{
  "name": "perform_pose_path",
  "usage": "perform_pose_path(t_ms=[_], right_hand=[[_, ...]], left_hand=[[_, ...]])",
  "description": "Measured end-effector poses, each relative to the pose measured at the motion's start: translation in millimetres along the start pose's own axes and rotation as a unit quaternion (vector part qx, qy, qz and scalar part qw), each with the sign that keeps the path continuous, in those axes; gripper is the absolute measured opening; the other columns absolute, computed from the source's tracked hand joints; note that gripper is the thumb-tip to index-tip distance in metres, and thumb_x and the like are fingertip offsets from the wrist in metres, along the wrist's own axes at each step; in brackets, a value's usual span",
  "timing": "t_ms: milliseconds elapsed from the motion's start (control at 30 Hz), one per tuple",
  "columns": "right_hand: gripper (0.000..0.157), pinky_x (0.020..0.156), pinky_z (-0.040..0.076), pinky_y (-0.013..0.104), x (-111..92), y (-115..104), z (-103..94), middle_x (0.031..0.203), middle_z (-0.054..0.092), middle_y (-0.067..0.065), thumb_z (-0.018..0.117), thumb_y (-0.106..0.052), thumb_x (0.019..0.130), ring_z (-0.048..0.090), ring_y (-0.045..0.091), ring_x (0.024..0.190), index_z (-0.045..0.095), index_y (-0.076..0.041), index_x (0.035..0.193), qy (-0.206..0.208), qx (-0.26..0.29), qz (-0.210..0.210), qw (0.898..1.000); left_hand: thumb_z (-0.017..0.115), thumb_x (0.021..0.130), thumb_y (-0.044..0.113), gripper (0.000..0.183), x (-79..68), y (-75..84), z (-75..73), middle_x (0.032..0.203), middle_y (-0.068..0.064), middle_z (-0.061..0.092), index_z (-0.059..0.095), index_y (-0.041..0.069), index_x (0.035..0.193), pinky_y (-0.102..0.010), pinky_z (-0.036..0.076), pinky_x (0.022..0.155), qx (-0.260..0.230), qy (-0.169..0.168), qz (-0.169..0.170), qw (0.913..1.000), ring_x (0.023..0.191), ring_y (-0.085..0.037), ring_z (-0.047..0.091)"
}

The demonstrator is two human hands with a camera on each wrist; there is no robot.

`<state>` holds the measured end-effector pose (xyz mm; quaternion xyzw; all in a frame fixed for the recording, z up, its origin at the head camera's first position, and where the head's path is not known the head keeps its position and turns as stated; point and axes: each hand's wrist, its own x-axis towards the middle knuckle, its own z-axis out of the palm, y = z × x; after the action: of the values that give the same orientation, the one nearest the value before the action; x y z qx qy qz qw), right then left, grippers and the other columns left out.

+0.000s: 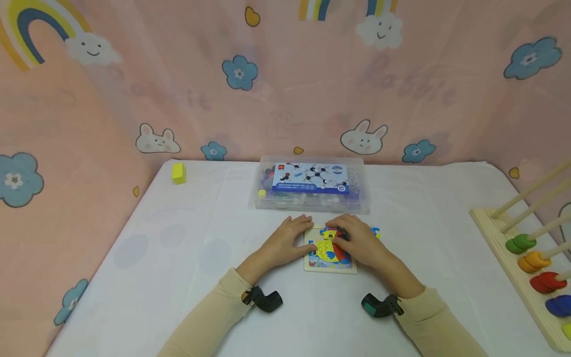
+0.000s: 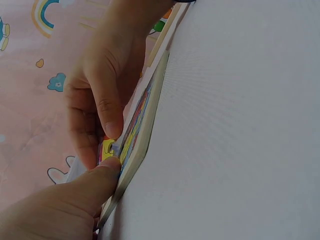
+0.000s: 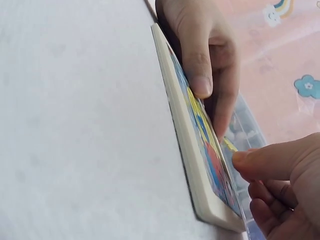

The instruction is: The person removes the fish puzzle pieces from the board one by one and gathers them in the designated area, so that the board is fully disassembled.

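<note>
A jigsaw puzzle board [image 1: 330,270] with a pale wooden border lies on the white table. Its colourful picture has yellow, red and blue parts. My right hand [image 1: 363,243] is over the board's right side and pinches a yellow puzzle piece [image 3: 230,145] between thumb and fingers, just above the picture. On the left, my left hand [image 1: 285,241] rests at the board with its thumb [image 2: 111,164] on the picture and its fingers stretched towards the far edge. Blue-and-yellow puzzle pieces [image 1: 375,231] lie beyond the right hand, partly hidden by it.
Behind the board stands a clear plastic box [image 1: 312,202] labelled as a molecular model kit. A yellow block [image 1: 179,173] sits at the far left. At the right edge is a wooden peg stand [image 1: 504,258] with coloured discs. A pink patterned cloth [image 1: 285,109] hangs behind.
</note>
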<state>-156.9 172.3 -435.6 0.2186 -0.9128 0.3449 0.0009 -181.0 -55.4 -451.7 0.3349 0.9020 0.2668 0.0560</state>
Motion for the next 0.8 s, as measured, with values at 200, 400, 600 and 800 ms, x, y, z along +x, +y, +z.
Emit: perform_pose_path(t_ms=[200,400,600,800], right_hand=[[0.031,0.097,0.047,0.053,-6.3,4.2,-16.3,0.118,0.06,0.011,0.067,-0.007,0.087,0.055,0.03,0.111,0.063,-0.006,0.117,-0.006,0.018,0.038,0.999],[0.032,0.1,0.043,0.055,-21.0,16.7,-35.0,0.123,0.058,0.013,0.064,-0.007,0.088,0.052,0.032,0.116,0.061,-0.006,0.12,-0.007,0.028,0.068,0.997],[0.032,0.101,0.042,0.057,-36.8,31.3,-52.7,0.123,0.057,0.014,0.062,-0.004,0.089,0.051,0.034,0.118,0.06,-0.004,0.121,-0.003,0.024,0.089,0.996],[0.031,0.096,0.047,0.021,-50.8,48.7,-68.2,0.119,0.06,0.012,0.062,-0.003,0.088,0.055,0.016,0.111,0.061,-0.003,0.119,0.016,-0.004,0.069,0.997]], left_hand=[[0.064,0.088,0.044,0.064,0.0,0.3,1.8,0.148,-0.005,0.043,0.049,0.007,0.138,-0.04,0.014,0.121,0.001,-0.001,0.0,1.0,0.141,-0.019,0.031],[0.066,0.088,0.042,0.063,-0.6,1.1,0.9,0.147,-0.007,0.043,0.049,0.006,0.137,-0.041,0.014,0.121,-0.005,0.003,0.005,1.0,0.141,-0.02,0.032],[0.066,0.087,0.042,0.064,-0.5,0.4,1.2,0.147,-0.007,0.043,0.049,0.005,0.137,-0.041,0.015,0.121,0.0,0.003,0.005,1.0,0.141,-0.02,0.032],[0.066,0.087,0.041,0.064,-1.2,0.6,0.7,0.147,-0.007,0.043,0.049,0.005,0.138,-0.04,0.014,0.121,-0.005,0.004,0.002,1.0,0.141,-0.02,0.031]])
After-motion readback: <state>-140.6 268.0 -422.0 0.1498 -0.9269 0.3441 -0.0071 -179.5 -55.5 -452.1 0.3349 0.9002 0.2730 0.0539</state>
